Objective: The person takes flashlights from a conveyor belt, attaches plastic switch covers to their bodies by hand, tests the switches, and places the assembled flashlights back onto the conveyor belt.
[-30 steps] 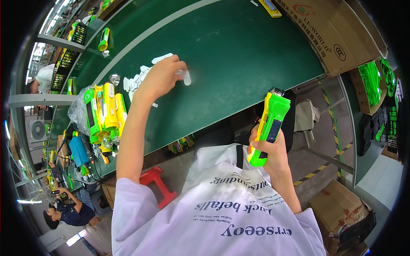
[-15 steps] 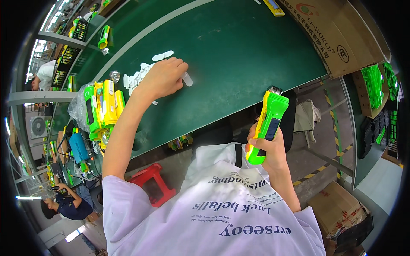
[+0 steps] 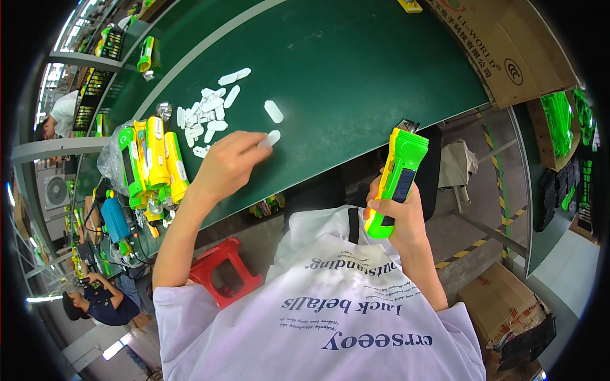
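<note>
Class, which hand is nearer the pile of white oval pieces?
Left: the left hand is beside the pile; the right hand is farther right, gripping a green-and-yellow flashlight.

Left hand [image 3: 232,162], formerly over the pile of white pieces [image 3: 207,113], has drawn back toward the near edge of the green table [image 3: 356,82]; a single white piece [image 3: 272,138] now shows at its fingertips, probably pinched, though blur obscures the grip. The pile, partly covered before, is now more exposed.
</note>
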Motion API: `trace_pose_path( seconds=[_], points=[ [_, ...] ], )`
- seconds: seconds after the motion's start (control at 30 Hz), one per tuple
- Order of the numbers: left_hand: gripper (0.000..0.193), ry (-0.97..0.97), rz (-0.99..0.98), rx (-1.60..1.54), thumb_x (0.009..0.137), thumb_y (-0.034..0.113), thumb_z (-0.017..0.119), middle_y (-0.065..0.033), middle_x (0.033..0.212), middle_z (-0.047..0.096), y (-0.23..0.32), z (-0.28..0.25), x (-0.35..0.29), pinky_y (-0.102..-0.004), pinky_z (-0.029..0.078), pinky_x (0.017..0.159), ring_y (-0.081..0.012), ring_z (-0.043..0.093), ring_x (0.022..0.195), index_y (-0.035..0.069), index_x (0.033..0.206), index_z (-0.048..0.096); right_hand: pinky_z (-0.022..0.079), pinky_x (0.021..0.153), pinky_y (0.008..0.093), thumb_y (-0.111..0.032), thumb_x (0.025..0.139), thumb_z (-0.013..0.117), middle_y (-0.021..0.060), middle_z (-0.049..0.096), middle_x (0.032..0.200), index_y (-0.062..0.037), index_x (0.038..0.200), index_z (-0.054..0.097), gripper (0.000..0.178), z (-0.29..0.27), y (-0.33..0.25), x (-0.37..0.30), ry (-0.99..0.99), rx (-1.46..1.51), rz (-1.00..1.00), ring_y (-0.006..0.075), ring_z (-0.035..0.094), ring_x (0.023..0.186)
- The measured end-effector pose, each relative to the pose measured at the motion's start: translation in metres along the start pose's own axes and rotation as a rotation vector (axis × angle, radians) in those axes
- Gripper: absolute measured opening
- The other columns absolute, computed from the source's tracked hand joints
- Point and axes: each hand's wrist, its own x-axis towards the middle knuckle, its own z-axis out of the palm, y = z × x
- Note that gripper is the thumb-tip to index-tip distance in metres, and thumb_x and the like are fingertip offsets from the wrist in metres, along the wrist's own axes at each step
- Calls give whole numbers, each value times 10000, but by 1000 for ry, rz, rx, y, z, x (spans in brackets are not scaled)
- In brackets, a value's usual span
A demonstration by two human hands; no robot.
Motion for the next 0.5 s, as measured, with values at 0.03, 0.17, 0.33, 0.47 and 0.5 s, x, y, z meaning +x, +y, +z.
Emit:
trace_pose_path(
  seconds=[0.03,0.17,0.33,0.47,0.5],
  points=[
    [260,82,-286,-173,734,-11,668,-107,1116,641,9,0,3,-358,530,778,-271,624,951,33,990,651,529,567,341,144,670,653,78,591,827,-53,1125,461,531,0,1,1,-5,-4,1,215,633,621],
    [304,58,-595,-259,796,36,673,-144,1020,638,25,-3,30,-388,519,776,-313,626,909,16,1093,614,531,570,340,148,668,654,76,593,824,-54,1112,465,524,5,2,-1,-24,-17,22,213,635,625],
    [236,-103,-506,0,794,31,659,-152,898,616,18,8,35,-429,495,752,-334,619,853,-8,1020,604,536,555,350,135,665,639,85,590,816,-32,1139,457,534,8,1,-5,-21,-61,-1,225,635,610],
    [224,-17,-453,-4,805,46,664,-150,870,627,13,14,30,-419,500,719,-323,624,808,-2,1022,637,537,543,362,117,661,631,95,585,809,-5,1179,441,565,4,1,-4,1,-63,-19,238,635,604],
    [233,-49,-585,-187,808,61,674,-148,871,636,11,10,31,-409,504,710,-317,628,796,6,1033,652,537,543,362,117,661,631,95,585,809,-5,1179,441,565,3,1,-5,3,-62,-20,238,635,604]
  ],
)
